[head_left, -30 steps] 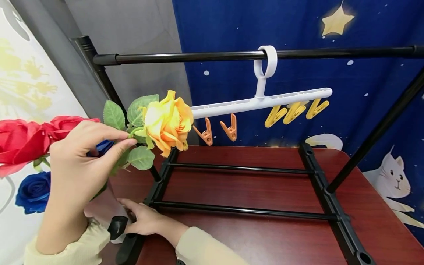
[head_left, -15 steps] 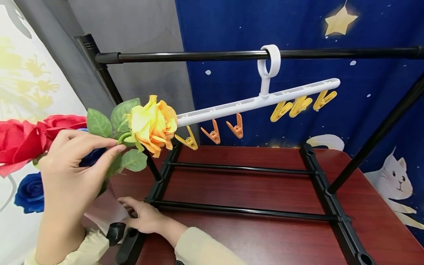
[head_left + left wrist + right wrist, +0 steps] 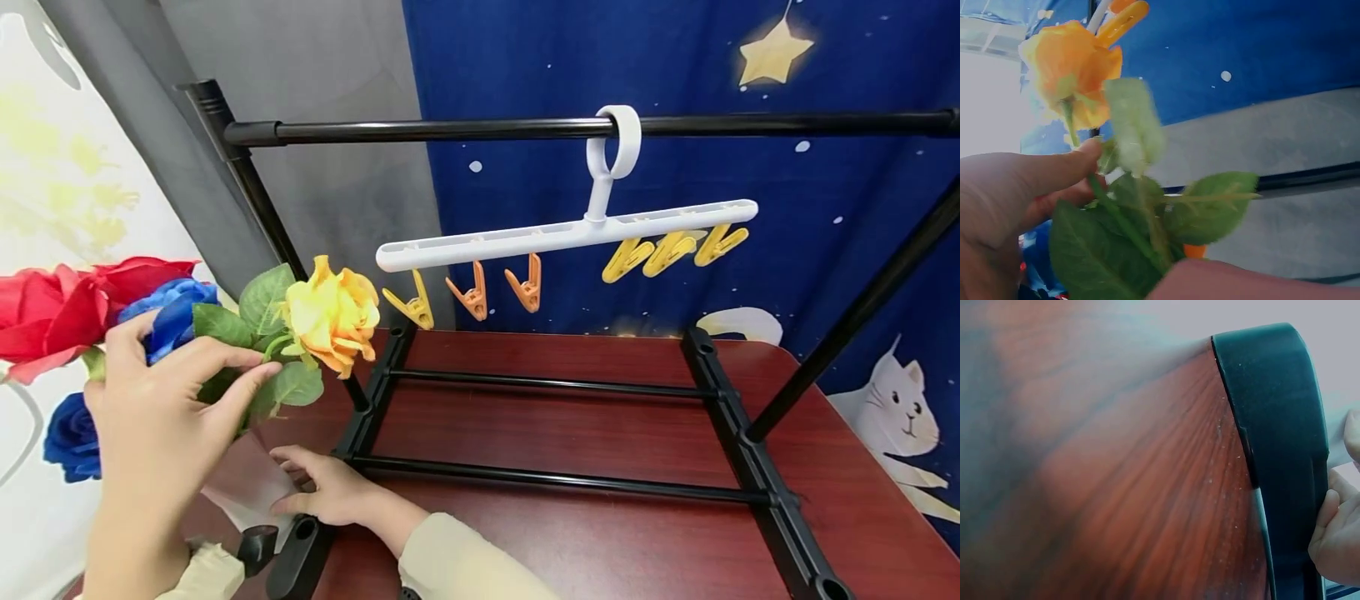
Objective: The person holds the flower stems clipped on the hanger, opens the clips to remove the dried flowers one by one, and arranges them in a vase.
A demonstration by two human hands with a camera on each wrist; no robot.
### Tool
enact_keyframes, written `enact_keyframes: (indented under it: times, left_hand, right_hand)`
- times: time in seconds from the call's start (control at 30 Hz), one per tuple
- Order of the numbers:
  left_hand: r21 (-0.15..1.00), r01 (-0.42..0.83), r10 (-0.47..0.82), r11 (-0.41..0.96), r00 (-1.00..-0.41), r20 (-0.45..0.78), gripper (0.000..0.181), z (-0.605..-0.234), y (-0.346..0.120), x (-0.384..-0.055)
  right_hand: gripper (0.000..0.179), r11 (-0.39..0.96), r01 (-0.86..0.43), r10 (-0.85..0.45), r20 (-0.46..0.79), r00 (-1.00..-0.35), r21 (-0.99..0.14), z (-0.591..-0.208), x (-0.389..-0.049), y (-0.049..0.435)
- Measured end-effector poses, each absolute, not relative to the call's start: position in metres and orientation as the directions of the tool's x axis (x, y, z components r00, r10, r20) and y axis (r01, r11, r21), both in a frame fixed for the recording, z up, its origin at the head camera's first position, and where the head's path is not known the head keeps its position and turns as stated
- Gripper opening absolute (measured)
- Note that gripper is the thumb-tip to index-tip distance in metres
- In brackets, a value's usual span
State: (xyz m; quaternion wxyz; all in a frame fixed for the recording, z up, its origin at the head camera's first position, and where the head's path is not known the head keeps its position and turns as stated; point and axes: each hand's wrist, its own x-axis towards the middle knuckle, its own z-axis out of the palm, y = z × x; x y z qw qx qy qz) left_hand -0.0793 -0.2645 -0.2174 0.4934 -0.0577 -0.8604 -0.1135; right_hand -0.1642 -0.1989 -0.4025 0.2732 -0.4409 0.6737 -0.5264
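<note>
In the head view, my left hand [image 3: 168, 417] pinches the green stem of a yellow artificial rose [image 3: 332, 315] between thumb and forefinger. The left wrist view also shows this pinch, just below the rose's bloom [image 3: 1072, 69]. The rose is apart from the white clip hanger [image 3: 495, 244], whose leftmost yellow clip [image 3: 412, 307] is just right of the bloom. My right hand [image 3: 330, 490] is low, its bent fingers and thumb around the side of a pale pink vase [image 3: 243, 475]. In the right wrist view, the right hand [image 3: 1338, 540] shows partly behind a black rack foot.
Red roses [image 3: 56, 312] and blue roses [image 3: 72, 433] stand at the left. The hanger hangs from the black rack bar [image 3: 450, 130], with orange clips [image 3: 472, 292] and yellow clips [image 3: 660, 254] below it. The rack's lower bars [image 3: 555, 479] cross the reddish-brown table [image 3: 540, 550].
My left hand has moved the yellow rose left and down, away from the hanger. The hanger tipped down at its left end, then swung back closer to level. My right hand has barely moved.
</note>
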Motion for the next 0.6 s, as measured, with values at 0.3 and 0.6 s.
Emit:
enact_keyframes:
  times: [0.3,0.6]
  left_hand:
    - [0.127,0.317,0.026,0.94,-0.437,0.899,0.068,-0.206,-0.259,-0.081]
    - [0.125,0.309,0.035,0.943,-0.465,0.885,0.015,-0.197,-0.243,-0.085]
  right_hand:
    - [0.06,0.097,-0.294,-0.871,0.062,-0.487,-0.951,-0.401,-0.166,-0.198]
    - [0.061,0.092,-0.303,-0.87,0.072,-0.489,-0.949,-0.405,-0.162,-0.198]
